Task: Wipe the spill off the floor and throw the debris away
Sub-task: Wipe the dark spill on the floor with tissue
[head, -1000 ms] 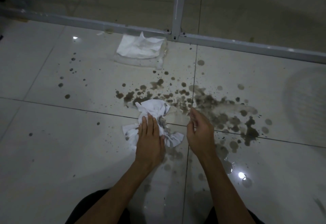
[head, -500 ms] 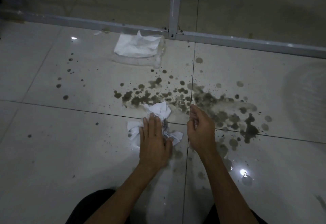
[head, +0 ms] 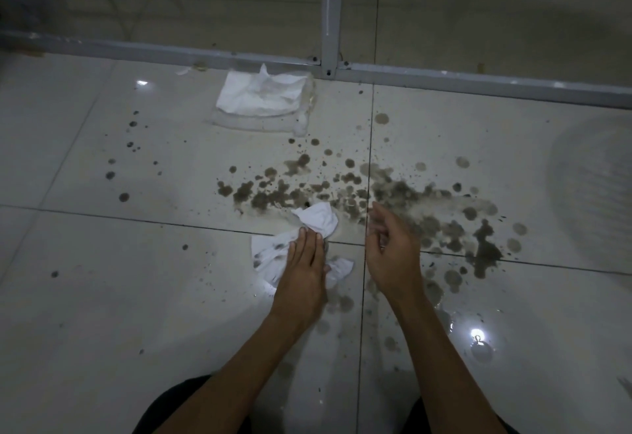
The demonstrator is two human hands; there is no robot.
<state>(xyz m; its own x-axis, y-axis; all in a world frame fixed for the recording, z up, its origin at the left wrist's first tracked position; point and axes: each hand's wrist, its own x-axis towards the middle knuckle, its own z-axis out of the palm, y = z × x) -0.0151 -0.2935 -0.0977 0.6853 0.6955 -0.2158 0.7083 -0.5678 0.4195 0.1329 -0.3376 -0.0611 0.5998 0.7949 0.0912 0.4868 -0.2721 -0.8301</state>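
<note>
A dark brown spill (head: 393, 201) of blotches and drops spreads across the white floor tiles (head: 102, 296), densest at the centre and right. My left hand (head: 304, 262) presses flat, fingers straight, on a crumpled white tissue (head: 319, 219) stained with brown, at the near edge of the spill. My right hand (head: 390, 249) hovers just right of it over the tile joint, fingers loosely curled, holding nothing that I can see.
A pack of white tissues (head: 263, 98) lies on the floor by a grey metal frame rail (head: 478, 83) with an upright post (head: 330, 12). Scattered drops (head: 123, 173) lie to the left. My knees are at the bottom edge.
My left hand has slid the tissue a little to the right and away from me along the spill's near edge. My right hand stays beside it, almost unmoved.
</note>
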